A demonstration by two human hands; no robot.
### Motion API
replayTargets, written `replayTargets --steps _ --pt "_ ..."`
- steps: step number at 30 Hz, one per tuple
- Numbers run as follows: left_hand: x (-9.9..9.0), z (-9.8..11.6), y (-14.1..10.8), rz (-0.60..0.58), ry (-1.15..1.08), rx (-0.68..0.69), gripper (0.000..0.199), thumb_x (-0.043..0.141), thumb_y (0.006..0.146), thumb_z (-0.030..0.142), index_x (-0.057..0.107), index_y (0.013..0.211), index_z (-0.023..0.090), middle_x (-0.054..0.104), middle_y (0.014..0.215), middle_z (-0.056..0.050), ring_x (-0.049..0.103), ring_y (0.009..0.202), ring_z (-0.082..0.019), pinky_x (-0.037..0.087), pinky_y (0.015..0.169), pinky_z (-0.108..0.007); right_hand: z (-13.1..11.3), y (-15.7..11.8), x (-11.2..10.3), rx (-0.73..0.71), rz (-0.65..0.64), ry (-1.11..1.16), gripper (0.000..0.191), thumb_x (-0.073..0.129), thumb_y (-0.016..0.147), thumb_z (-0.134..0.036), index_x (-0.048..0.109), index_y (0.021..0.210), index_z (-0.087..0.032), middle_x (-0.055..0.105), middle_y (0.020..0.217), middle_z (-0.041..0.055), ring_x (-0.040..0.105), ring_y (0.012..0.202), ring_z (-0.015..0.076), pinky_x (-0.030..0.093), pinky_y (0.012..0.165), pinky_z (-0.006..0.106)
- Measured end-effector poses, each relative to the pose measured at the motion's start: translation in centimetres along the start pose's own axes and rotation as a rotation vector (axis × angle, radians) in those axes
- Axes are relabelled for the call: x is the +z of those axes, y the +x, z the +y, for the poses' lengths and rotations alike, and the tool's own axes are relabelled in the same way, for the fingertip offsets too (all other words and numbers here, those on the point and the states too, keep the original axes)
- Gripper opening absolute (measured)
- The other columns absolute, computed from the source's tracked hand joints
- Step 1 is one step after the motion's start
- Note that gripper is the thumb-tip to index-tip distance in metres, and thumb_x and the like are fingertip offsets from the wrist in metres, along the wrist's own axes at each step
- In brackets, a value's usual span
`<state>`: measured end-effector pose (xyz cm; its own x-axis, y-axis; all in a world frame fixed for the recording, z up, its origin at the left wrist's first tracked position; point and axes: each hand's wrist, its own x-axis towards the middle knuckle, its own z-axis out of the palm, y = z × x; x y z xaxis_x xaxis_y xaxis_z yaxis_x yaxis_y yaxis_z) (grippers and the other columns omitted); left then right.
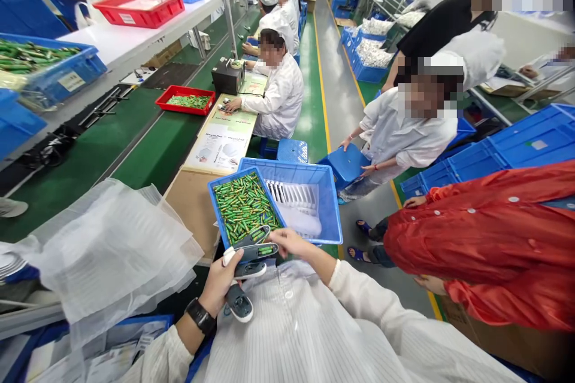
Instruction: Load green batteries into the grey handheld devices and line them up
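My left hand [220, 281], with a black watch on the wrist, holds several grey-and-white handheld devices [249, 270] fanned out. Green batteries show in the open compartments of the upper ones; the lowest device [239, 304] hangs below the palm. The fingers of my right hand [287, 240] are bent together at the tip of an upper device, and whatever they pinch is too small to make out. Just beyond the devices, a blue tray [245, 206] full of green batteries rests on the edge of a larger blue bin [330, 203] that holds white devices in a row and clear plastic.
Translucent sheets [112, 245] lie at the left. A board with printed sheets [220, 146] and a red tray of batteries [186, 100] are ahead. A co-worker in white [404, 125] holds a blue stool [344, 164]; a person in red [485, 239] stands at the right.
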<state>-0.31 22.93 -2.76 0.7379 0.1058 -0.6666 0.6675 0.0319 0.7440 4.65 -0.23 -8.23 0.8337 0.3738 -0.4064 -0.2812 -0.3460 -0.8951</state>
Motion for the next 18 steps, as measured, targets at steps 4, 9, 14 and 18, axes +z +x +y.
replayTargets --steps 4,9,14,18 --pt "-1.7 0.3 1.4 0.081 0.007 0.111 0.050 0.079 0.069 0.059 0.063 0.080 0.013 0.061 0.055 0.001 0.052 0.041 -0.011 0.045 0.037 -0.023 -0.7 6.9 -0.8 0.004 0.291 -0.235 0.024 0.054 0.094 -0.034 0.063 0.108 -0.016 0.067 0.081 0.0016 0.060 0.064 0.0126 0.048 0.065 0.024" --pt "-2.5 0.6 1.9 0.093 0.037 0.214 0.052 0.080 0.067 0.058 0.067 0.087 0.012 0.059 0.055 0.003 0.052 0.043 -0.011 0.046 0.037 -0.023 -1.7 12.0 0.4 0.004 0.338 -0.398 0.022 0.067 0.082 -0.015 0.063 0.103 -0.018 0.068 0.090 0.0052 0.063 0.089 0.0202 0.046 0.085 0.032" --pt "-2.4 1.0 1.6 0.112 0.050 0.260 0.056 0.080 0.066 0.058 0.071 0.095 0.011 0.060 0.055 0.002 0.051 0.041 -0.012 0.046 0.036 -0.023 -1.7 11.2 0.8 -0.034 0.351 -0.466 0.005 0.060 0.086 -0.016 0.060 0.091 -0.016 0.066 0.102 0.0103 0.062 0.092 0.0204 0.046 0.087 0.034" --pt "-2.2 1.2 1.6 0.131 0.050 0.250 0.058 0.078 0.068 0.058 0.072 0.099 0.010 0.062 0.059 0.001 0.052 0.043 -0.012 0.047 0.036 -0.024 -1.7 7.8 -0.1 -0.117 0.409 -0.429 0.014 0.051 0.092 -0.024 0.057 0.101 -0.016 0.065 0.106 0.0102 0.062 0.094 0.0191 0.047 0.088 0.033"
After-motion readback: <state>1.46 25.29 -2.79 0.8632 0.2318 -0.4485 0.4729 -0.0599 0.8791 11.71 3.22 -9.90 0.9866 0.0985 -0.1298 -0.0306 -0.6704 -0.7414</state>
